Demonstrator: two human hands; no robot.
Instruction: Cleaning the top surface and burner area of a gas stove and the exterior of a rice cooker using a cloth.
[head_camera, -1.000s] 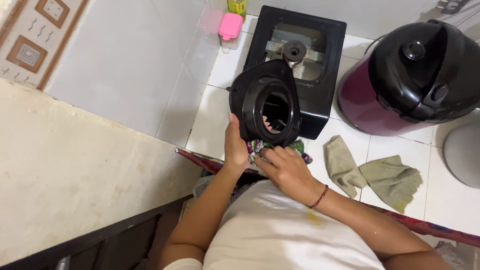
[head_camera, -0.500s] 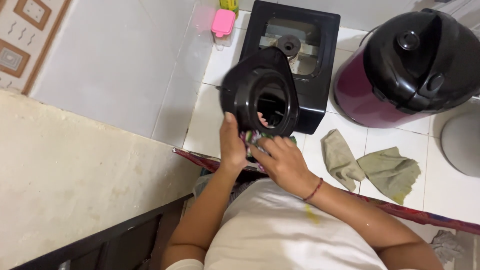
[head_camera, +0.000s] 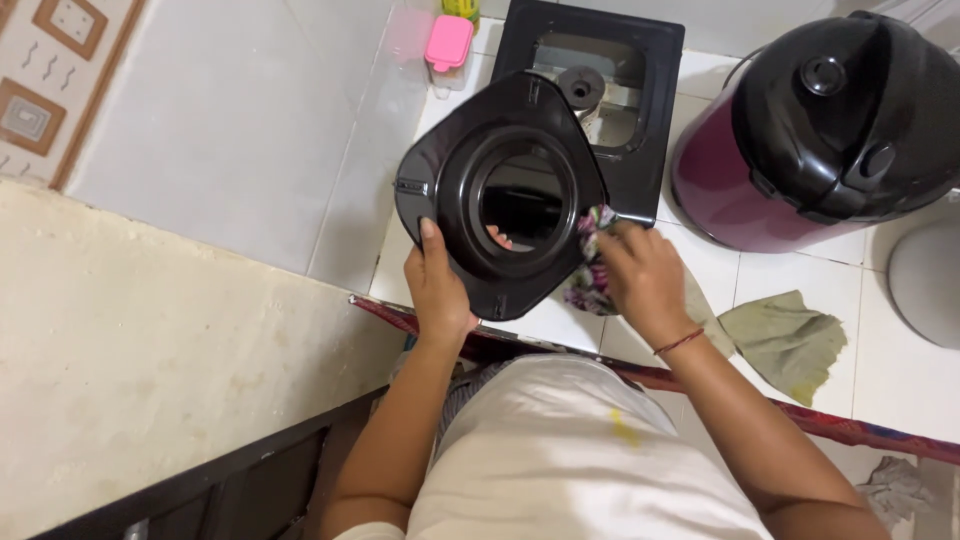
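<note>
My left hand (head_camera: 438, 285) grips the lower left rim of a black plastic lid (head_camera: 455, 180) with a round opening in its middle, held flat above the white tiled counter (head_camera: 700, 270). My right hand (head_camera: 640, 275) presses a patterned dark cloth (head_camera: 590, 280) against the lid's right edge. A thin red band sits on my right wrist. Behind the lid stands a black square appliance base (head_camera: 655, 120) with an open well and a round hub inside it.
A maroon cooker with a black lid (head_camera: 820, 130) stands at the right. A green rag (head_camera: 785, 340) lies on the counter near my right forearm. A pink-capped container (head_camera: 447, 45) sits at the back by the tiled wall.
The lid has been turned from tilted on edge to lying flat, facing up at me. My right hand with the cloth has moved from under the lid to its right edge.
</note>
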